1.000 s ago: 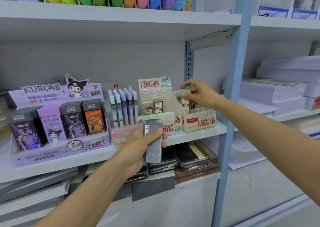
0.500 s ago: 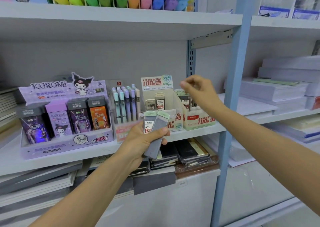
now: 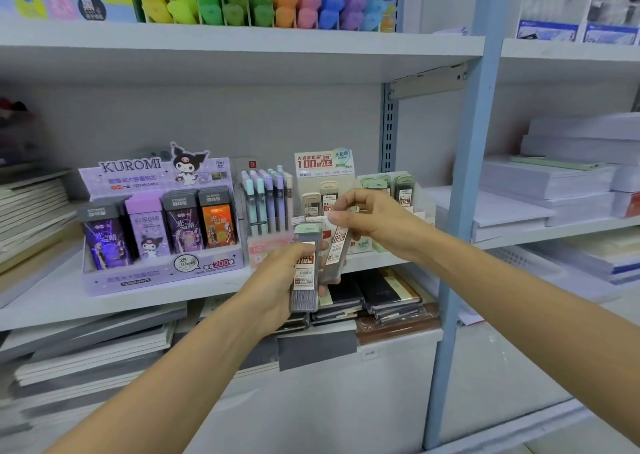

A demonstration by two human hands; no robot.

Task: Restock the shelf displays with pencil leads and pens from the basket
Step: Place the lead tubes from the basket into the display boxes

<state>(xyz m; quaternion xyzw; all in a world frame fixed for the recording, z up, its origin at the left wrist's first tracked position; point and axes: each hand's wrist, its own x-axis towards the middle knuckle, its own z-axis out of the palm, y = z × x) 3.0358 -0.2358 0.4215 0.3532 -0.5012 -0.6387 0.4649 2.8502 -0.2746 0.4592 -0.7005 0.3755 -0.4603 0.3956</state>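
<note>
A stationery aisle mid-restock: the white shelf [image 3: 52,301] at chest height carries, from left to right, a purple Kuromi display [image 3: 156,183] of boxed leads, a pen rack [image 3: 268,204] of pastel barrels standing upright, a cream display box [image 3: 323,166] with only a couple of cases showing in it, and a clear display box [image 3: 394,190] at the far right where several green-capped cases stand in a row. In front of the two boxes, just off the shelf edge, the person's left hand [image 3: 277,280] has its fingers curled round a grey lead case [image 3: 304,270] held upright, label facing the camera. The right hand [image 3: 377,218] reaches in from the right and pinches the top of a second case [image 3: 337,249] between thumb and fingertips; that case leans against the first and appears to rest partly in the left palm as well, though the overlap makes this hard to confirm. By the look of it the clear box is partly filled and the pens are stocked, while at least these two cases await a slot. The basket is out of view, so what remains cannot be judged
</note>
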